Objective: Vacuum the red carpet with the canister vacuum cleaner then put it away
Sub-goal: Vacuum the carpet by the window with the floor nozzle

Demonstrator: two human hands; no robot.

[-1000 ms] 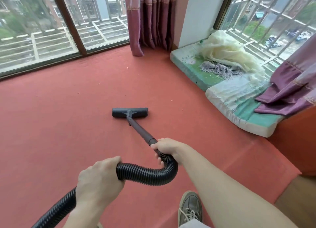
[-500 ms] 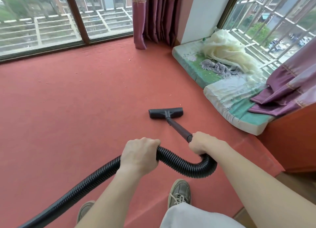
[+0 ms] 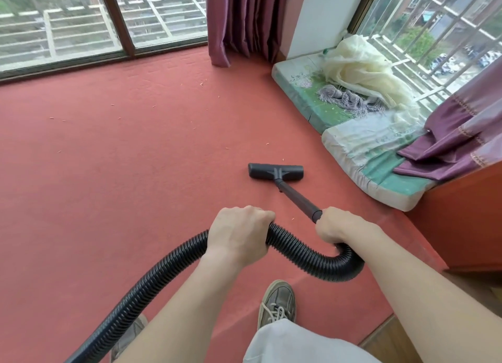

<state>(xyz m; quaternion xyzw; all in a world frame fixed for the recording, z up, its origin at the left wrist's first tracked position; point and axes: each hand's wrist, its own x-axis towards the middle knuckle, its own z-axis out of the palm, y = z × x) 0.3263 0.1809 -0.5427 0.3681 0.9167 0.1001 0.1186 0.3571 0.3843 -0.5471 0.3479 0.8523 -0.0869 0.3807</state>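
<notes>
The red carpet fills the floor, with small bits of debris scattered toward the windows. A black floor nozzle lies flat on it, joined to a dark wand. My right hand grips the wand's upper end where the ribbed black hose begins. My left hand grips the hose a little further back. The hose loops down and runs off the bottom left. The canister is out of view.
Two worn cushions lie along the right wall under a barred window, with a cream cloth and purple curtain on them. More curtain hangs in the far corner. A red cabinet side stands right. My shoes stand on the carpet.
The nozzle and both hands have swung from the middle of the carpet to the right, closer to the cushions. My view has shifted with them. Both grips are unchanged.
</notes>
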